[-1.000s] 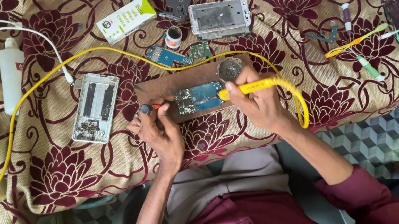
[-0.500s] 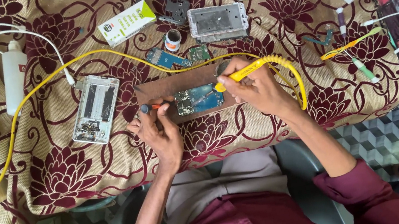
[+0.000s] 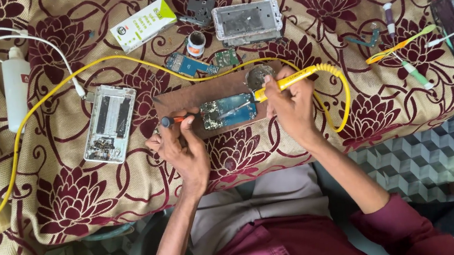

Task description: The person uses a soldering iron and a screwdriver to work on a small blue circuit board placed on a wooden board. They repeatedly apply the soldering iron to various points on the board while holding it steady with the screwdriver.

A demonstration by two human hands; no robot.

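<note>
My right hand (image 3: 292,106) grips a yellow soldering iron (image 3: 291,80), its tip resting on a blue-green circuit board (image 3: 229,110). The board lies on a brown wooden slab (image 3: 187,96). My left hand (image 3: 182,148) holds a small tool with a red shaft and dark knob (image 3: 174,119), pressed against the board's left edge. The iron's yellow cable (image 3: 45,94) loops across the table to the left.
A floral cloth (image 3: 72,202) covers the table. On it lie an opened phone frame (image 3: 108,123), a second phone frame (image 3: 247,21), loose boards (image 3: 190,65), a small round tin (image 3: 196,43), a white-green box (image 3: 143,24), a white bottle (image 3: 17,93), tweezers and pens (image 3: 406,55).
My right hand has turned the soldering iron so its tip comes down onto the circuit board. The left hand stays with its tool at the board's edge.
</note>
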